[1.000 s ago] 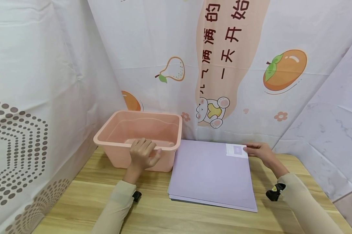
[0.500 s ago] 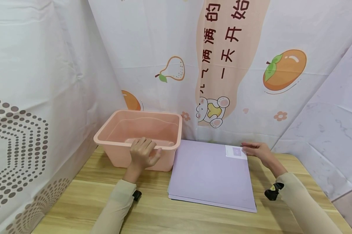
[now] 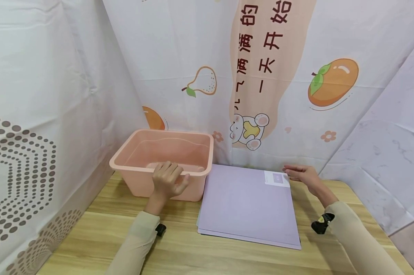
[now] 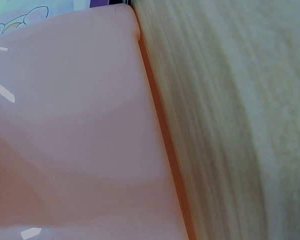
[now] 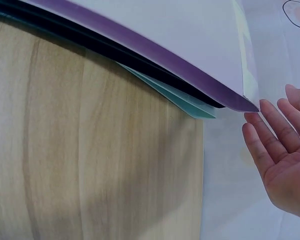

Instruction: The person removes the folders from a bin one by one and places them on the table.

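A stack of folders lies flat on the table, topped by a lavender folder with a white label at its far right corner. Black folders and a pale green folder show below it at the right edge. My right hand is at that labelled corner; the right wrist view shows its fingers extended, fingertips right at the corner. To the left stands a pink plastic basin. My left hand grips its front rim, fingers curled over the edge; the left wrist view shows only the basin's side.
The wooden table carries everything. A white printed curtain hangs close behind the basin and folders, and more cloth closes off the left. The basin's right side stands against the folders' left edge.
My right hand has shifted slightly left and back at the folder corner, and its thumb has moved off the label to the corner's edge. My left hand and the basin have stayed put.
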